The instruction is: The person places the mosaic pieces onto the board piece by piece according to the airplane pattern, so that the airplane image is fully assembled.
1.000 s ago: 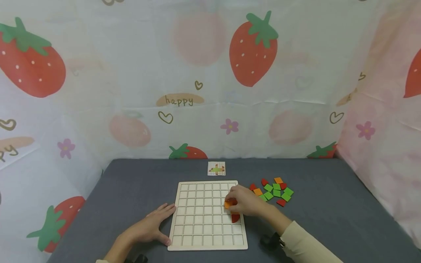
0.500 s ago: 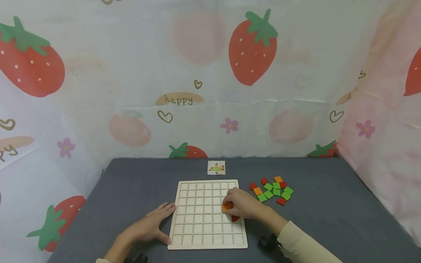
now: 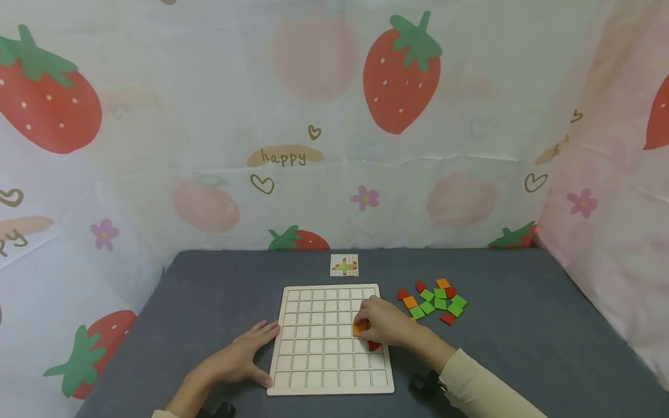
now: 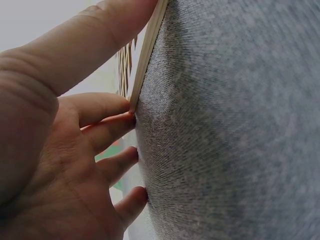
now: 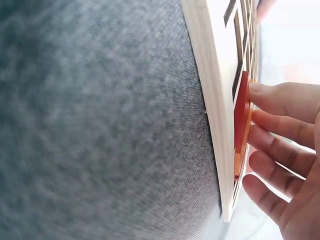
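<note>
Head view: right hand (image 3: pixel 387 323) pinches an orange tile (image 3: pixel 358 330).

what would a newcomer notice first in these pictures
Probably the big strawberries printed on the cloth behind the table. Then the bright tiles scattered right of the board, and the right hand holding an orange tile at its right side, with the left hand at its left edge.

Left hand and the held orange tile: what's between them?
In the head view, only rim and bare squares of the gridded board lie between the left hand and the orange tile.
</note>
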The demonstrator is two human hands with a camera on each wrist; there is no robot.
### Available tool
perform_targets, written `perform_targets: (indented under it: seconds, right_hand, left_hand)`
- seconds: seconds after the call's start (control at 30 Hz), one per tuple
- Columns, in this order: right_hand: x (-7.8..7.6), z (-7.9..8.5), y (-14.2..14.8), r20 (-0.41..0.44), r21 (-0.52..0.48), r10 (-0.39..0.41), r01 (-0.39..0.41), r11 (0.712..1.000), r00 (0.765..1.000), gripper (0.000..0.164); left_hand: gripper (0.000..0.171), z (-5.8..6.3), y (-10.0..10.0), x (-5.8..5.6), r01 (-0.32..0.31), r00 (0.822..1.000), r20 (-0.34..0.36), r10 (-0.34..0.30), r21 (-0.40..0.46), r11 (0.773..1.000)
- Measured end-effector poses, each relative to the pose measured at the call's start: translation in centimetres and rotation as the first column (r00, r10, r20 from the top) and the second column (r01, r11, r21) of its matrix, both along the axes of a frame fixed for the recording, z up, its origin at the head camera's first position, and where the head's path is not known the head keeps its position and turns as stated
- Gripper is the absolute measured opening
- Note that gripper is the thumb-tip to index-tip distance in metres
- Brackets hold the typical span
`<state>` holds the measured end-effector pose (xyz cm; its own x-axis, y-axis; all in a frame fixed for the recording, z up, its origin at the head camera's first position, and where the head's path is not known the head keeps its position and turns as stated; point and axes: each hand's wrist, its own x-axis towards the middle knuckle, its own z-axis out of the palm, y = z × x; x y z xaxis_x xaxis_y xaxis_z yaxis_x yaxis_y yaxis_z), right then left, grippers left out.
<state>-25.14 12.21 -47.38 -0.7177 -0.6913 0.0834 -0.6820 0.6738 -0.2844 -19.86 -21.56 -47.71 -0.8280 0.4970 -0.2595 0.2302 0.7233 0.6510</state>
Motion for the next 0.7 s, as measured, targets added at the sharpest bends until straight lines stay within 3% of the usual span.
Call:
perform_targets:
  seconds: [0.17, 0.5, 0.7]
  right_hand:
    - [-0.1, -0.1, 0.1, 0.009, -0.018, 0.009, -0.008, 1.000, 1.000, 0.019]
    - [-0.3, 0.9, 2.3, 0.147, -0.140, -0.024, 0.045, 0.989, 0.989, 0.019]
    - [-0.4, 1.6, 4.3, 0.122, -0.164, -0.087, 0.107, 0.981, 0.989, 0.017]
  left_hand:
    - [0.109, -0.1, -0.1, 0.1, 0.000, 1.000, -0.003, 0.000, 0.002, 1.000]
    - [0.109, 0.1, 0.0, 0.1, -0.011, 1.000, 0.016, 0.012, -0.006, 1.000]
    - [0.108, 0.3, 0.1, 0.1, -0.016, 1.000, 0.021, 0.016, -0.005, 1.000]
